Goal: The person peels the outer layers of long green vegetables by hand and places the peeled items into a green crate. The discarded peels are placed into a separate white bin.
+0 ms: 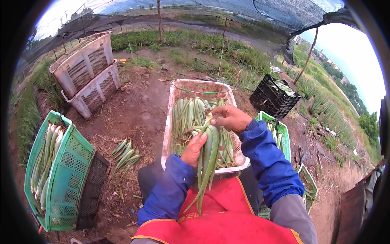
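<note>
My left hand [195, 150] grips a green aloe plant [210, 149] around its leaves, just below the pale base. The leaves hang tips down over the red apron [219, 195]. At the top of the plant, my right hand [230, 118] has its thumb and fingers pinched on the root end, with brown root matter between them. Both hands are above the near half of a dirty white plastic crate [166, 131], which holds many more aloe plants [189, 111] lying lengthwise. A wire with a green section spans the crate's far end.
Left stands a green crate [73, 170] of aloe on a dark crate [93, 189]; beside it aloe leaves [125, 155] lie on soil. Two stacked white crates [88, 73] stand behind. At right are a black crate [268, 96] and a green crate [286, 137].
</note>
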`<state>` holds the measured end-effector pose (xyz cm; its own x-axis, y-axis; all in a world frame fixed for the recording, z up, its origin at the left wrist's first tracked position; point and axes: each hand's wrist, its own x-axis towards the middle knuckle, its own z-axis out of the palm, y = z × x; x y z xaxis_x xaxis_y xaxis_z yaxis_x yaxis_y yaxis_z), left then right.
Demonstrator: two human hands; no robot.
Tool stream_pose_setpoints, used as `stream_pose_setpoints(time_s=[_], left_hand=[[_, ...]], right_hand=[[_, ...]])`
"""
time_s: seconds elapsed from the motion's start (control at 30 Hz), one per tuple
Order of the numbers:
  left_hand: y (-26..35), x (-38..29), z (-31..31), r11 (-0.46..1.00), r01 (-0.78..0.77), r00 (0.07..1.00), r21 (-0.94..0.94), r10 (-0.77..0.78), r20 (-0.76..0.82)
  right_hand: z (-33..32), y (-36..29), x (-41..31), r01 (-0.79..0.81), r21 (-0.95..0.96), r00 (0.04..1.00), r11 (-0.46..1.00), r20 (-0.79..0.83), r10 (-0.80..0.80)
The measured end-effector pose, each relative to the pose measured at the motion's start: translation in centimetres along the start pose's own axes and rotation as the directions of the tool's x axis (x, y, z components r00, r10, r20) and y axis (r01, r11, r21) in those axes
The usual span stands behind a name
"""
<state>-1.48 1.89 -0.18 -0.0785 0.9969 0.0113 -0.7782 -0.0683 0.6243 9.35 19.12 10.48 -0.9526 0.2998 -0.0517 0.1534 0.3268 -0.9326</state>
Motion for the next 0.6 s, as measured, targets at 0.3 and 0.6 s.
stream_pose_setpoints(time_s=[0.3, 0.6], left_hand=[[-1.1, 1.0, -0.3, 0.961, -0.121, 0.985, 0.25, 0.148, -0.092], [-1.7, 1.3, -0.5, 0.984, -0.058, 0.99, 0.17, 0.078, -0.118]], right_hand=[[-0.9, 0.0, -0.5, 0.03, -0.364, 0.999, 0.931, -0.008, -0.036], [-0.3, 0.7, 0.4, 0.088, -0.633, 0.981, 0.769, -0.079, -0.177]])
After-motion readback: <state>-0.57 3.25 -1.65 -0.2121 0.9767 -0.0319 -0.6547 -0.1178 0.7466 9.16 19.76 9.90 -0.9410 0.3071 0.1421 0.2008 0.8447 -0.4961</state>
